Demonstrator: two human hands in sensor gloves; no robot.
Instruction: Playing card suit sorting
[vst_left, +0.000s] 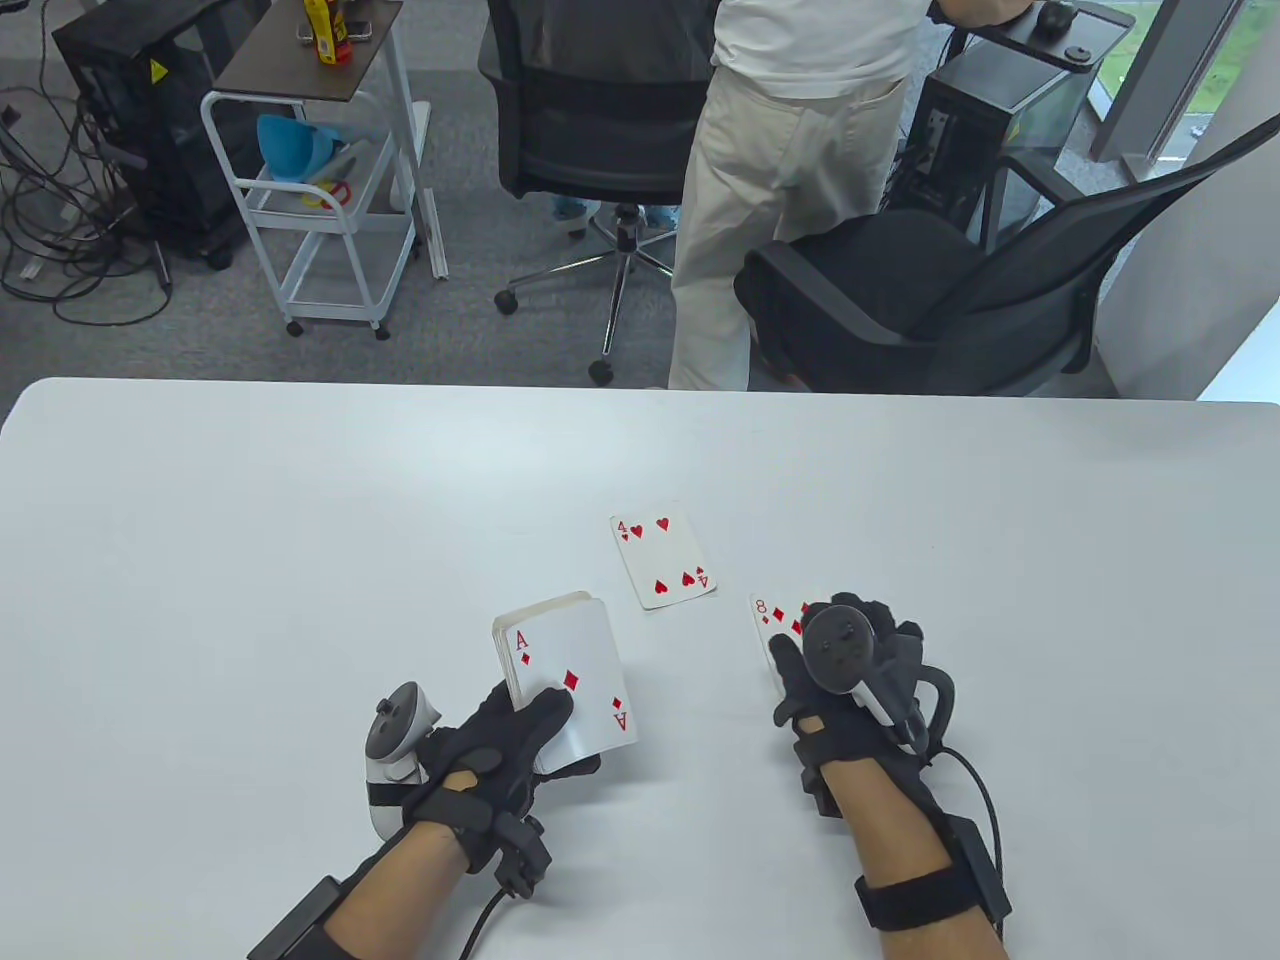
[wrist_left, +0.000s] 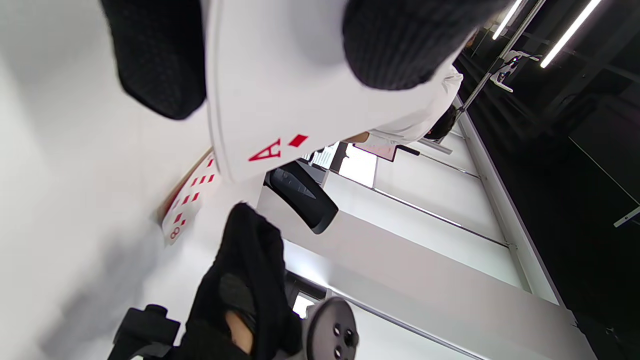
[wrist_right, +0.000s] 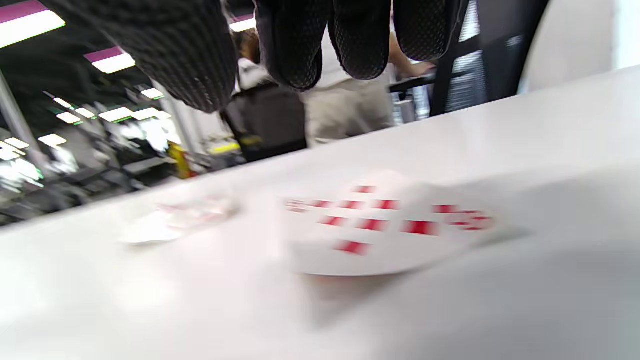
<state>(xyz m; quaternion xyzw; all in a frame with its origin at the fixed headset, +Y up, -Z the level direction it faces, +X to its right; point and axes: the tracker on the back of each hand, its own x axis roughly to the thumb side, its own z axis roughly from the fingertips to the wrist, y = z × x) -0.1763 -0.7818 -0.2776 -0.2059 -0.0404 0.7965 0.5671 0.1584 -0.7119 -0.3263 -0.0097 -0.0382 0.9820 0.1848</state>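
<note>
My left hand (vst_left: 565, 735) holds a face-up deck (vst_left: 570, 680) with the ace of diamonds on top, thumb (vst_left: 545, 705) pressed on its face. The deck also shows in the left wrist view (wrist_left: 280, 100). A four of hearts (vst_left: 663, 556) lies face up on the white table (vst_left: 250, 560). An eight of diamonds (vst_left: 775, 615) lies face up to its right, partly hidden under my right hand (vst_left: 850, 660). In the right wrist view my fingers (wrist_right: 360, 40) hang above that card (wrist_right: 380, 225) without touching it, and the hand holds nothing.
Beyond the table's far edge stand a person (vst_left: 760, 200), two black office chairs (vst_left: 900, 300) and a white cart (vst_left: 320, 200). The two loose cards lie near the table's middle, just ahead of my hands.
</note>
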